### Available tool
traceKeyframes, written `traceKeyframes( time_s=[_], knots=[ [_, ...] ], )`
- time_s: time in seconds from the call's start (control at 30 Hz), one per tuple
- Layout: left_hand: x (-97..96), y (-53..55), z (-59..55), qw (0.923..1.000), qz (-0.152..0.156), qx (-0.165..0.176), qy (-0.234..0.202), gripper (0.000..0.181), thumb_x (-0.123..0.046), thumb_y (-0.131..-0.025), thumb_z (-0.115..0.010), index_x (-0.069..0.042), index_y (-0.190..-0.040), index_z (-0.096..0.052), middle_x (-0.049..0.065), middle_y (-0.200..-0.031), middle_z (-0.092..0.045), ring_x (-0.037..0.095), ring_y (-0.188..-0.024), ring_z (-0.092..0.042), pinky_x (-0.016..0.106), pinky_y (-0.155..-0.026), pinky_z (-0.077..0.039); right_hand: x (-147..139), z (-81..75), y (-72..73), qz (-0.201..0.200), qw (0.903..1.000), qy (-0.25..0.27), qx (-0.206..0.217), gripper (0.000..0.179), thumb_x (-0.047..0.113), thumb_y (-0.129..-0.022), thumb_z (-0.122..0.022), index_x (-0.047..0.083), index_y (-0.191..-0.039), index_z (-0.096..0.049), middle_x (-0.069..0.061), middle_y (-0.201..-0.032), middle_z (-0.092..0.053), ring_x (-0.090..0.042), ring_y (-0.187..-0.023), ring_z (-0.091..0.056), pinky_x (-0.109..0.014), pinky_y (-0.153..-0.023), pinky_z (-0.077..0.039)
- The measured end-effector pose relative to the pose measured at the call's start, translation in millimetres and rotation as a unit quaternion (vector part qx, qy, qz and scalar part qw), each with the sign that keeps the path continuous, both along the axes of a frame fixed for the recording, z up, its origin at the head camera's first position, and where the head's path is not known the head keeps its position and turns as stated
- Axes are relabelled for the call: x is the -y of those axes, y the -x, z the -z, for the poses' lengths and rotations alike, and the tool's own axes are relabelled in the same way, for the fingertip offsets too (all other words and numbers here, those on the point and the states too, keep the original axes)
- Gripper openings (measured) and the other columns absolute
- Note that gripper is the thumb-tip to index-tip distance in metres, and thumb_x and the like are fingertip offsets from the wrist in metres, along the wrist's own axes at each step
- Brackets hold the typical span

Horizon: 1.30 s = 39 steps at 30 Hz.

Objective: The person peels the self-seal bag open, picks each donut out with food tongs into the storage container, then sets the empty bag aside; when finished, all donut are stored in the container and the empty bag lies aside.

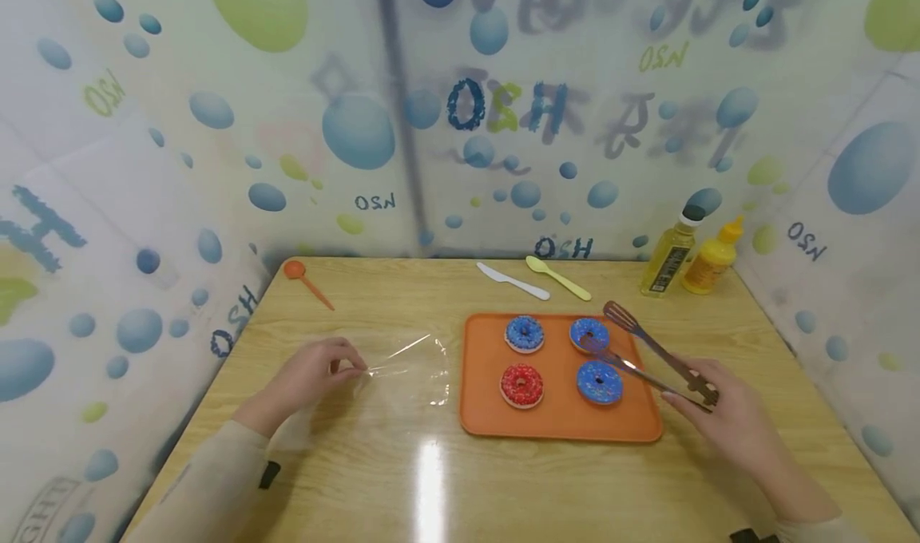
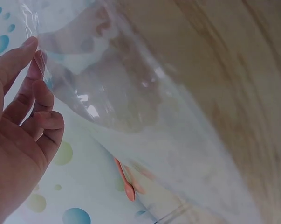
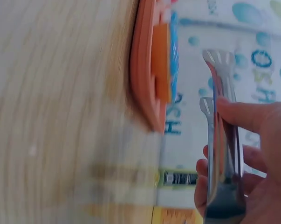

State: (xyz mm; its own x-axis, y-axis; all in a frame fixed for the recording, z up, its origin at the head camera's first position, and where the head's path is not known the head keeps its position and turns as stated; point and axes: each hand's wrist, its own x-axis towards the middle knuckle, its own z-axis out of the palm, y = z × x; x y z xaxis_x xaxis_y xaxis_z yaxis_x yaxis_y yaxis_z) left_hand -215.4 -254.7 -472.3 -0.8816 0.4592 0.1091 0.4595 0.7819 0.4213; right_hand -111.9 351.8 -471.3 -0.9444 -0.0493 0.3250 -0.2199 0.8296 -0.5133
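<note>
My left hand (image 1: 312,379) pinches the edge of a clear plastic bag (image 2: 126,88) between thumb and fingertip, left of the tray in the head view. Metal tongs (image 1: 657,355) are gripped in my right hand (image 1: 736,427), their two arms spread apart with nothing between them. The tong tips hang over the right side of an orange tray (image 1: 564,427). On that tray lie a red donut (image 1: 522,398), a dark blue sprinkled donut (image 1: 519,345) and two brighter blue donuts, one at the front right (image 1: 600,395) and one at the back, partly behind a tong tip.
Along the back of the table (image 1: 345,487) lie an orange spoon (image 1: 311,284), a white knife (image 1: 513,281) and a pale yellow spoon (image 1: 561,278). An oil bottle (image 1: 668,259) and a yellow squeeze bottle (image 1: 710,263) stand at the back right. Patterned walls surround the table's back and sides.
</note>
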Motion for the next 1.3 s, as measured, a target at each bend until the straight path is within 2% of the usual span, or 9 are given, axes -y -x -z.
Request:
traceKeyframes(
  time_s=[0.07, 0.13, 0.27, 0.37, 0.53, 0.7, 0.87, 1.1, 1.3],
  knots=[
    [-1.1, 3.2, 0.0, 1.0, 0.003, 0.003, 0.001, 0.006, -0.017, -0.091, -0.079, -0.023, -0.093, -0.079, -0.012, -0.09, -0.069, 0.007, -0.07, -0.052, 0.023, -0.061, -0.043, -11, 2.1, 1.5, 0.026, 0.9996, -0.003, -0.005, 0.051, 0.022, -0.084, -0.088, 0.007, -0.129, -0.069, -0.016, -0.111, -0.071, -0.004, -0.085, -0.06, -0.024, -0.061, -0.05],
    [-2.2, 5.9, 0.2, 1.0, 0.007, 0.006, 0.003, 0.007, -0.018, -0.091, -0.08, -0.025, -0.092, -0.078, -0.013, -0.09, -0.068, 0.007, -0.07, -0.052, 0.024, -0.062, -0.043, -22, 4.0, 2.3, 0.049, 0.9988, -0.004, -0.002, 0.051, 0.023, -0.085, -0.087, 0.004, -0.129, -0.068, -0.021, -0.112, -0.07, -0.016, -0.087, -0.064, -0.027, -0.061, -0.049],
    [-4.5, 10.1, 2.3, 0.9997, 0.016, 0.02, 0.0, 0.005, -0.023, -0.09, -0.082, -0.026, -0.092, -0.079, -0.015, -0.088, -0.067, 0.006, -0.069, -0.05, 0.023, -0.061, -0.042, -43, 7.8, 3.0, 0.087, 0.995, -0.017, 0.047, 0.06, 0.033, -0.091, -0.081, -0.002, -0.135, -0.062, -0.031, -0.122, -0.063, -0.043, -0.097, -0.063, -0.043, -0.066, -0.051],
    [-6.3, 10.7, 3.2, 0.9991, 0.016, 0.039, 0.001, 0.004, -0.025, -0.089, -0.082, -0.025, -0.092, -0.079, -0.016, -0.088, -0.067, 0.005, -0.068, -0.049, 0.023, -0.061, -0.043, -56, 10.1, 4.2, 0.098, 0.9917, -0.015, 0.082, 0.065, 0.039, -0.093, -0.078, -0.003, -0.138, -0.058, -0.035, -0.128, -0.06, -0.052, -0.101, -0.061, -0.057, -0.07, -0.051],
    [-6.1, 10.6, 2.5, 0.9986, 0.019, 0.049, 0.008, 0.007, -0.019, -0.09, -0.081, -0.025, -0.092, -0.079, -0.013, -0.089, -0.068, 0.005, -0.068, -0.048, 0.024, -0.063, -0.044, -71, 15.6, 5.0, 0.096, 0.9892, -0.021, 0.109, 0.07, 0.039, -0.091, -0.079, -0.006, -0.139, -0.056, -0.039, -0.131, -0.058, -0.056, -0.102, -0.06, -0.059, -0.071, -0.053],
    [-4.1, 13.9, 3.2, 0.9984, 0.029, 0.045, 0.021, 0.008, -0.015, -0.09, -0.081, -0.022, -0.092, -0.08, -0.011, -0.091, -0.069, 0.005, -0.069, -0.049, 0.024, -0.065, -0.044, -79, 20.2, 6.8, 0.102, 0.9837, -0.032, 0.145, 0.075, 0.045, -0.091, -0.078, -0.007, -0.14, -0.054, -0.039, -0.123, -0.061, -0.049, -0.096, -0.064, -0.042, -0.063, -0.05],
    [-4.1, 18.0, 4.6, 0.9983, 0.027, 0.044, 0.027, 0.009, -0.015, -0.089, -0.081, -0.024, -0.091, -0.079, -0.012, -0.092, -0.07, 0.005, -0.071, -0.051, 0.025, -0.067, -0.046, -82, 19.1, 11.2, 0.106, 0.9804, -0.043, 0.16, 0.077, 0.047, -0.092, -0.077, -0.008, -0.14, -0.052, -0.036, -0.112, -0.065, -0.041, -0.088, -0.065, -0.035, -0.061, -0.046],
    [-9.3, 15.3, 7.2, 0.9983, 0.014, 0.042, 0.037, 0.013, -0.011, -0.089, -0.082, -0.024, -0.091, -0.079, -0.011, -0.095, -0.072, 0.011, -0.088, -0.065, 0.033, -0.081, -0.054, -83, 17.8, 11.7, 0.114, 0.9728, -0.055, 0.194, 0.087, 0.053, -0.092, -0.074, -0.011, -0.142, -0.046, -0.04, -0.116, -0.062, -0.048, -0.094, -0.064, -0.053, -0.069, -0.052],
    [-14.2, 10.0, 2.6, 0.9989, -0.009, 0.044, 0.016, 0.009, -0.017, -0.09, -0.081, -0.017, -0.098, -0.079, -0.002, -0.097, -0.072, 0.012, -0.077, -0.057, 0.027, -0.065, -0.047, -82, 18.4, 11.2, 0.111, 0.9689, -0.074, 0.208, 0.095, 0.057, -0.092, -0.071, -0.016, -0.144, -0.04, -0.048, -0.127, -0.051, -0.062, -0.107, -0.055, -0.068, -0.082, -0.049]
  ],
)
